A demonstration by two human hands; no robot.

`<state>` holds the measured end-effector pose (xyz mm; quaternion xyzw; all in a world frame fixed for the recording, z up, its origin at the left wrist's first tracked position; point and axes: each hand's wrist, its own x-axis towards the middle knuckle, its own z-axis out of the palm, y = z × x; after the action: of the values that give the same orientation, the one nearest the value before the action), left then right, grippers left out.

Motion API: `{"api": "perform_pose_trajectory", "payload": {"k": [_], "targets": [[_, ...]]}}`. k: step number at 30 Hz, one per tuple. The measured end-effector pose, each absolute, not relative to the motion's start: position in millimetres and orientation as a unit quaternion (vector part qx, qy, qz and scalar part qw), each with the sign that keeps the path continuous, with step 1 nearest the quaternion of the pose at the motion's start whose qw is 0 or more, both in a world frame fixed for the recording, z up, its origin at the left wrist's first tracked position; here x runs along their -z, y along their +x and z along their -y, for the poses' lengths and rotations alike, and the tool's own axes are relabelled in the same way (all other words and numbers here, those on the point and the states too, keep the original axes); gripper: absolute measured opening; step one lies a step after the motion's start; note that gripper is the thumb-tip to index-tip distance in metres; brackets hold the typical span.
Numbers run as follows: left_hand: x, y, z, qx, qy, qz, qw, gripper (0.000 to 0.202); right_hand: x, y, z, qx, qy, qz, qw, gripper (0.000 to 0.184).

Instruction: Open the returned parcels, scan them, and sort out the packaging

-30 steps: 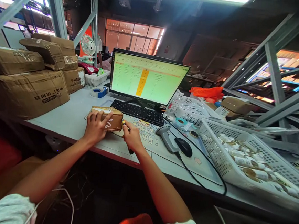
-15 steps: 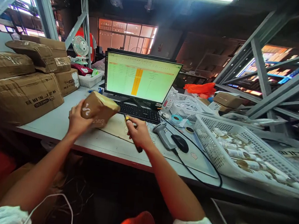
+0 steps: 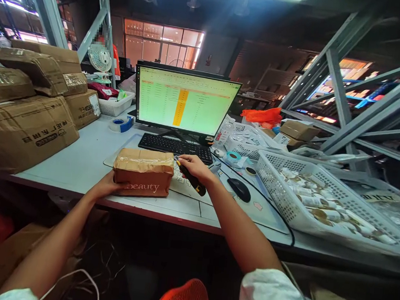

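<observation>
A small brown cardboard box (image 3: 146, 176) with "beauty" printed on its front rests near the table's front edge, its taped side up. My left hand (image 3: 104, 186) grips the box's left end, with its fingers partly hidden behind it. In my right hand (image 3: 196, 168) is a black and yellow utility knife (image 3: 192, 179), its tip close to the box's upper right corner. Whether the blade touches the tape cannot be made out. Behind the box lies a black keyboard (image 3: 175, 146), below a lit monitor (image 3: 186, 100).
Large cartons (image 3: 28, 132) are stacked at the left. A blue tape roll (image 3: 121, 124) lies behind the box. To the right are a black mouse (image 3: 239, 190), a cable, a partly covered scanner (image 3: 215, 167) and a white basket (image 3: 269, 188) of small bottles.
The box has been turned and lowered onto the table, with its printed side toward me. My right hand has brought the knife up beside the box's right end.
</observation>
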<state>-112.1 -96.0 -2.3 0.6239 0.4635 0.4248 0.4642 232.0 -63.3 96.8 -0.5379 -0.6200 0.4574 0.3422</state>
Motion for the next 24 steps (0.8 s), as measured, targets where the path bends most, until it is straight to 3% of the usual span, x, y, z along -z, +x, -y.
{"api": "perform_pose_trajectory", "payload": {"k": [6,18,24], "targets": [[7.9,-112.5,97.2,-0.4,0.646,-0.476,0.444,0.082,-107.5,221.1,93.1,-0.421,-0.515,0.659,0.352,0.022],[27.6,-119.9,89.9,-0.402,0.722,-0.475,0.304,0.071,-102.2,227.7,135.8,-0.358,-0.511,0.714,0.318,0.04],[34.1,-119.0,85.4,-0.428,0.704,-0.435,0.363,0.077,-105.8,234.7,151.5,-0.315,-0.525,0.745,0.266,0.045]]}}
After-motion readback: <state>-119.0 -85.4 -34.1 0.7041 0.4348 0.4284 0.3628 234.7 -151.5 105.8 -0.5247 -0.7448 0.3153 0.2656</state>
